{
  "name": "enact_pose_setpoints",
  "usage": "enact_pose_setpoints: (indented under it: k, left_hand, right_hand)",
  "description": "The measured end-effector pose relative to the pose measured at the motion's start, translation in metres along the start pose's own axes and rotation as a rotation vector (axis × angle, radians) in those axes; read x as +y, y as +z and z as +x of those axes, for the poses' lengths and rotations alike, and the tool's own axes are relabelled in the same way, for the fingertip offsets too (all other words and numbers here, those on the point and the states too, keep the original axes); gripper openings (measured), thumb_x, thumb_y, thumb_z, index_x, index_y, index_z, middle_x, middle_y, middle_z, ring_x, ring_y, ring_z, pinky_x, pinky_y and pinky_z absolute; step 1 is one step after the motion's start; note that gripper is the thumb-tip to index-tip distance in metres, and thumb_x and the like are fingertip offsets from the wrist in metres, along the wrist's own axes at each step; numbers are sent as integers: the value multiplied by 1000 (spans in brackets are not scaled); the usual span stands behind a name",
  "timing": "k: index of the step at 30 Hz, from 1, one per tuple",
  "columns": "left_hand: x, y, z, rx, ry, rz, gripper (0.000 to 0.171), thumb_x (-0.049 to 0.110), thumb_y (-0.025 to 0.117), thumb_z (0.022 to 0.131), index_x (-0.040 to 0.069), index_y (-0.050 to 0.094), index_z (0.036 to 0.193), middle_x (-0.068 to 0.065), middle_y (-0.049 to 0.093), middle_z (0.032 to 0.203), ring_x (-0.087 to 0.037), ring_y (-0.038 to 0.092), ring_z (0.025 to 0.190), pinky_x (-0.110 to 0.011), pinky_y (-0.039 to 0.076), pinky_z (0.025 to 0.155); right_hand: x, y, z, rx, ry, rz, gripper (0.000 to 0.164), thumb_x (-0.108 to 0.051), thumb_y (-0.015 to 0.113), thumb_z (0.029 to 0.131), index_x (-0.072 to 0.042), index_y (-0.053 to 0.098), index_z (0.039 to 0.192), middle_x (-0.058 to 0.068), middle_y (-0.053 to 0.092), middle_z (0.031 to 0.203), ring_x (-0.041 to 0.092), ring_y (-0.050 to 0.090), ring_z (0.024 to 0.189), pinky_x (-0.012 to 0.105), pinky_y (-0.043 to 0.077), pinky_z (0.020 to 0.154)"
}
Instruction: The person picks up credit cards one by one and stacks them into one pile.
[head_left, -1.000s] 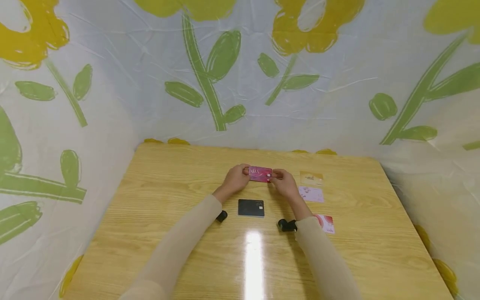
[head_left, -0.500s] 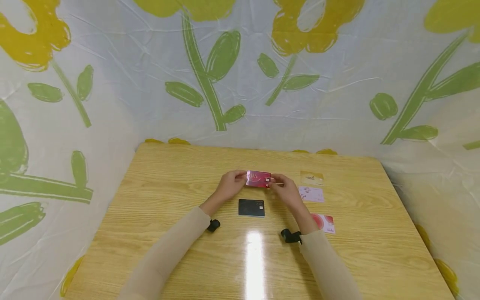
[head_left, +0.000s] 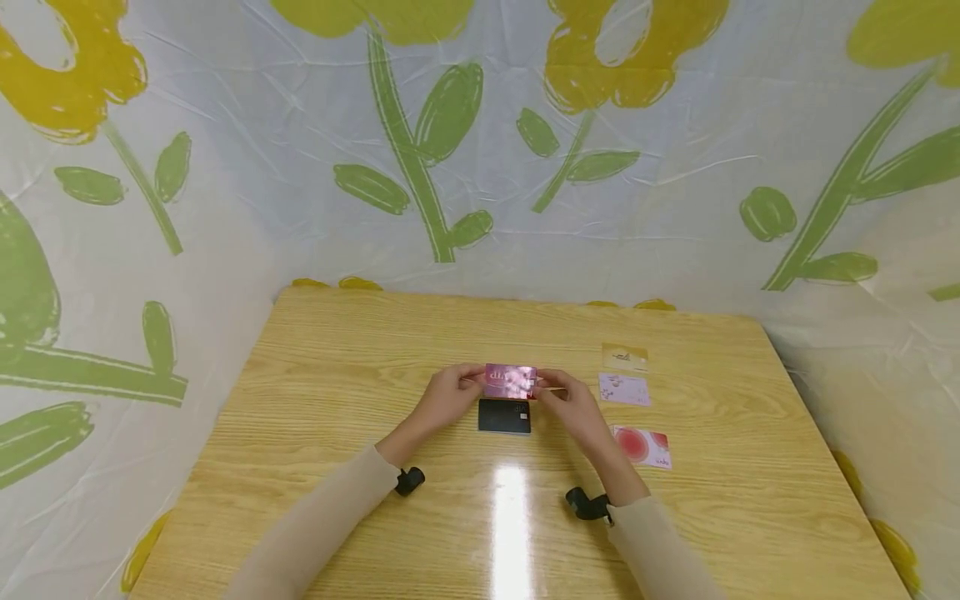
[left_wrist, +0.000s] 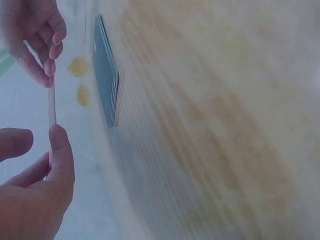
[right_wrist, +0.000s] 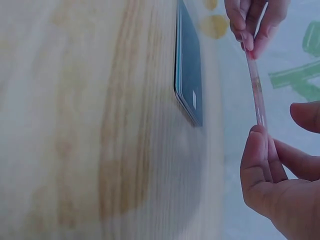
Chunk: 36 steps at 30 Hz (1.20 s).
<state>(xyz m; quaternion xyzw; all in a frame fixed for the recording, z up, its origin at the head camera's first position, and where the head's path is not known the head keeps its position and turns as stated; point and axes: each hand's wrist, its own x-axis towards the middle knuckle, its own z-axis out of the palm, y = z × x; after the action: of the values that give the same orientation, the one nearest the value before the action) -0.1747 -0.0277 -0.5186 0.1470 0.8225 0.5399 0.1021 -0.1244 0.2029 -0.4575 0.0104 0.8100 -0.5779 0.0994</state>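
A pink VIP card (head_left: 511,381) is held level above the table by its two short ends. My left hand (head_left: 447,394) pinches its left end, and my right hand (head_left: 573,406) pinches the right end. Seen edge-on in the left wrist view, the card (left_wrist: 52,107) is clear of the tabletop. Just nearer to me lies a black VIP card (head_left: 504,417) with a small chip. In the right wrist view that black card (right_wrist: 190,65) tops a thin stack, several edges showing beneath it.
To the right on the wooden table (head_left: 315,358) lie a gold card (head_left: 625,357), a pale lilac card (head_left: 624,389) and a white card with red circles (head_left: 642,447). A flower-printed cloth (head_left: 300,217) rises behind the table and at the sides.
Both hands have brought the pink card toward me, from farther back on the table to just behind the black card. The other cards lie where they were.
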Motion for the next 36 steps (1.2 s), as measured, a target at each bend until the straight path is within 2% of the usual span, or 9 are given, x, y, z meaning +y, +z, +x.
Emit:
enact_pose_setpoints:
  k: [5,9,14,18,26,28,29,34,36]
  left_hand:
    - [1,-1,-11,-11,-11,-1,37,19,59,99,3,64,132,-5,71,112,-14,69,96,-29,56,80]
    - [2,-1,-19,-18,-6,-6,36,18,60,99,1,65,131,-4,71,109,-15,69,96,-30,56,80]
    - [2,-1,-26,-32,0,-10,35,17,62,100,-1,65,129,-6,71,109,-16,68,97,-28,56,81]
    - [-1,1,-30,-41,-14,14,34,15,61,99,-2,65,128,-5,71,108,-17,67,97,-31,55,82]
    - [-6,5,-33,-83,-60,75,36,23,58,102,1,65,130,-7,70,113,-22,67,103,-37,55,86]
    - [-6,5,-33,-89,-64,80,36,23,58,102,1,65,130,-8,71,112,-22,67,102,-37,55,84]
    - [-6,6,-33,-90,-64,83,36,23,58,102,1,65,130,-8,71,112,-22,67,101,-37,55,84]
    - [-7,7,-32,-101,-71,90,36,22,59,102,0,64,130,-6,71,109,-18,67,98,-35,55,82]
    - [-8,8,-32,-108,-74,94,36,22,60,102,1,64,130,-5,71,110,-18,67,99,-34,55,82]
  right_hand:
    - [16,3,-2,-4,-2,3,40,-8,57,102,7,53,138,24,59,123,38,60,109,52,50,91]
    - [34,6,-1,13,-10,-17,40,-13,61,101,3,56,137,20,61,121,32,63,105,43,53,86]
    - [42,10,-3,43,-16,-25,34,-13,60,101,2,62,132,18,64,116,30,63,96,35,52,80]
    - [47,13,-4,38,-13,-37,32,-14,57,103,4,62,130,19,66,112,31,62,92,35,52,74]
    - [53,14,-3,19,-8,-47,31,-13,56,103,5,63,128,15,69,100,25,62,88,33,52,74]
    - [48,15,-5,16,-2,-39,30,-11,56,103,6,63,127,17,68,99,28,62,88,35,52,73]
    - [43,15,-8,6,-2,-39,30,-9,55,103,8,62,128,19,68,100,31,63,89,37,52,73]
    - [44,15,-9,-8,9,-60,31,-9,55,104,7,61,129,21,67,110,33,64,91,39,52,72]
    - [55,16,-5,0,12,-78,31,-11,55,104,3,63,129,16,68,112,28,64,91,36,51,72]
